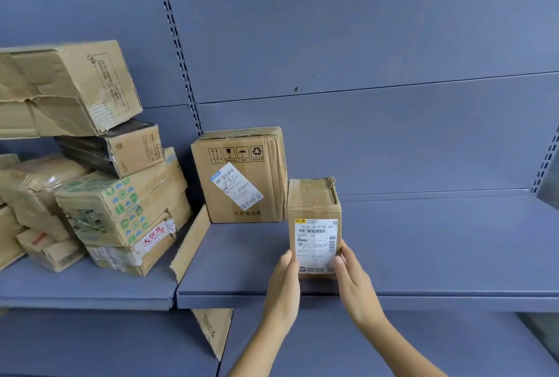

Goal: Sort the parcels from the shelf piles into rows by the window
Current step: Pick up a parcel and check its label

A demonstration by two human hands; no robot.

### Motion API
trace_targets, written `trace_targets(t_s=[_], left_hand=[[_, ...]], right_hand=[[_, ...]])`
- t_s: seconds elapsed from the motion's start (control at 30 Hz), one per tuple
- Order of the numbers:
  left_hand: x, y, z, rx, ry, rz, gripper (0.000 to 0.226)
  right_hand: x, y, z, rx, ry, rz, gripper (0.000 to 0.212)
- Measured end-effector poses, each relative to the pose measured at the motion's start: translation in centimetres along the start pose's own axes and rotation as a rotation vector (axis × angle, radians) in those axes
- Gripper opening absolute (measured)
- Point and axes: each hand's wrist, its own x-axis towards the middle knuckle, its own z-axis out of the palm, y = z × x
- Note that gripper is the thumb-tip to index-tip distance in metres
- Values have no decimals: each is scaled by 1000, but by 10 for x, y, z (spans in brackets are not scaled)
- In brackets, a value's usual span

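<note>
We clasp the small parcel (pixel 314 225) upright between left hand (pixel 284 283) and right hand (pixel 354 280), low on its sides, long axis vertical on the shelf (pixel 423 255).

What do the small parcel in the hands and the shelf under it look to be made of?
Small parcel: brown corrugated cardboard, matte, taped on top with a torn corner, and a white printed paper label. Shelf: probably painted sheet metal, smooth blue-grey; the slotted upright and thin folded front edge suggest steel racking.

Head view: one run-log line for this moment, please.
left hand + right hand: grip small box | upright on shelf | beside bigger box
</note>
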Motion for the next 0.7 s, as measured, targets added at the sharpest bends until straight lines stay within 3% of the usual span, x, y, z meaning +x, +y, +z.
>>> trace_targets(t_s=[0.43,0.7], left_hand=[[96,0,-6,147,-82,-39,45],[148,3,-12,162,-115,-101,55]], right_hand=[[87,10,24,-144,75,66,39],[138,19,36,-234,53,148,59]])
